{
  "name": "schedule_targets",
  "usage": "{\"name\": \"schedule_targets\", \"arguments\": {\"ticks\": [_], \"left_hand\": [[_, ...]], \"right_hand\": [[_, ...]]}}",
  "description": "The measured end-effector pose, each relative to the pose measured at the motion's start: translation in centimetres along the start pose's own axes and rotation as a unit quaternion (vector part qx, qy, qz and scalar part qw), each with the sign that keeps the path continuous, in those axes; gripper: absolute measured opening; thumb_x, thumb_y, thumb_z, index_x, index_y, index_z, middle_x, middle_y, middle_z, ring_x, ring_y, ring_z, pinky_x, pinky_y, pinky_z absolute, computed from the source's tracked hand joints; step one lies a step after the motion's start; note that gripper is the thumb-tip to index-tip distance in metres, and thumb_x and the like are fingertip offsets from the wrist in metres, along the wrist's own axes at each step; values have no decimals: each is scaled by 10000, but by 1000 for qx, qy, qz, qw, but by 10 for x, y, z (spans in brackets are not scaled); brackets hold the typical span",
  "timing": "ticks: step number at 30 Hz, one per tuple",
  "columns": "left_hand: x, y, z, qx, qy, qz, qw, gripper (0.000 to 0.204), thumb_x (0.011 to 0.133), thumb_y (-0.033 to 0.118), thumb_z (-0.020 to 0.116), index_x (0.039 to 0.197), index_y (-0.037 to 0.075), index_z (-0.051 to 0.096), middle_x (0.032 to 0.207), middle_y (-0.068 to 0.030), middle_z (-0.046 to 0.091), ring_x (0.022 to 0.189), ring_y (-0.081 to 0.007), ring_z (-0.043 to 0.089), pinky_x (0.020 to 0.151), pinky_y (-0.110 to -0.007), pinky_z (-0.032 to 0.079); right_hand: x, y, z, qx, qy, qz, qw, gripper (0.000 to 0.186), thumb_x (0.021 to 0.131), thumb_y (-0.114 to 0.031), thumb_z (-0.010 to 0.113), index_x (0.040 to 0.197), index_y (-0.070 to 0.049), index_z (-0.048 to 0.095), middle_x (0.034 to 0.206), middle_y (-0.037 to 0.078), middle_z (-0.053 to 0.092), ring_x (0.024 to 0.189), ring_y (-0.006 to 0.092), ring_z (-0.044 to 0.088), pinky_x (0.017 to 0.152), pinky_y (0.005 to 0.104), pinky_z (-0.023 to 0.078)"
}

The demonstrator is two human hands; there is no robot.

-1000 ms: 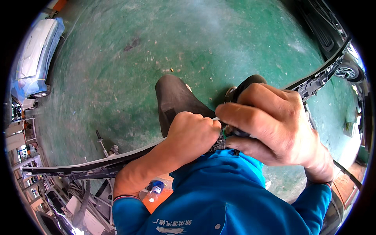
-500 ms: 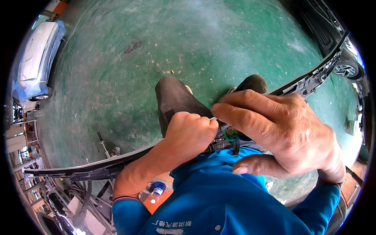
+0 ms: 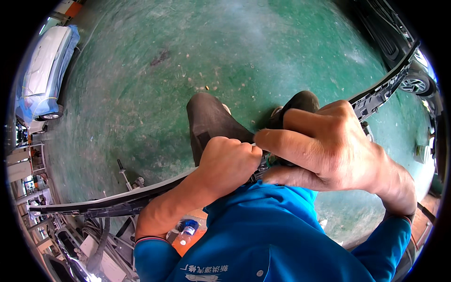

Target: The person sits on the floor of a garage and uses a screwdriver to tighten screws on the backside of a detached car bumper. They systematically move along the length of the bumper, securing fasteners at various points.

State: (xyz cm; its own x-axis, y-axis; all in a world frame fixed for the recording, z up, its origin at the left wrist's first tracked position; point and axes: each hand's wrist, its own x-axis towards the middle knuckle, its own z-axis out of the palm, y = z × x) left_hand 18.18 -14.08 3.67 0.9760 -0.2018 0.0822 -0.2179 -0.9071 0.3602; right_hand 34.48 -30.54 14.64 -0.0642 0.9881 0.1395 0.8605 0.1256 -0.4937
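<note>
A long, curved dark trim strip with a pale edge, probably a car part, crosses my lap from left to right. My left hand is closed in a fist around its middle, knuckles up. Just right of that fist, my right hand hangs over the strip with its fingers bent and the thumb apart from them. Nothing shows between its fingertips. Clips and ribs line the strip's underside toward the right end. Both palms are hidden.
A green floor spreads in front of my knees. A white car with blue film stands far left, and a car wheel shows at right. A plastic bottle is by my left elbow. Metal parts are piled lower left.
My right hand has tilted and its thumb has moved up toward the strip, narrowing the gap to the fingers. My left hand stays closed on the strip.
</note>
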Motion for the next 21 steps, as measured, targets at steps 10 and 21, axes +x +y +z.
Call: {"name": "schedule_targets", "arguments": {"ticks": [10, 21], "left_hand": [[-2, 0, 1, 9, 22, 11, 1000, 64, 766, 131, 672, 707, 106, 669, 665, -75, 696, 628, -236, 725, 541, -368, 544], [-2, -2, -1, 9, 9, 4, 1000, 59, 761, 133, 674, 708, 108, 667, 658, -84, 694, 631, -256, 726, 542, -380, 550]], "right_hand": [[-1, -6, -9, -3, -24, -8, 1000, 527, 831, -336, 811, 1228, -16, 675, 876, 99, 648, 567, 225, 652, 451, 361, 501], [-1, -6, -8, 12, 4, -5, 1000, 568, 835, -398, 809, 1225, -7, 679, 873, 115, 665, 607, 245, 687, 474, 325, 520]]}}
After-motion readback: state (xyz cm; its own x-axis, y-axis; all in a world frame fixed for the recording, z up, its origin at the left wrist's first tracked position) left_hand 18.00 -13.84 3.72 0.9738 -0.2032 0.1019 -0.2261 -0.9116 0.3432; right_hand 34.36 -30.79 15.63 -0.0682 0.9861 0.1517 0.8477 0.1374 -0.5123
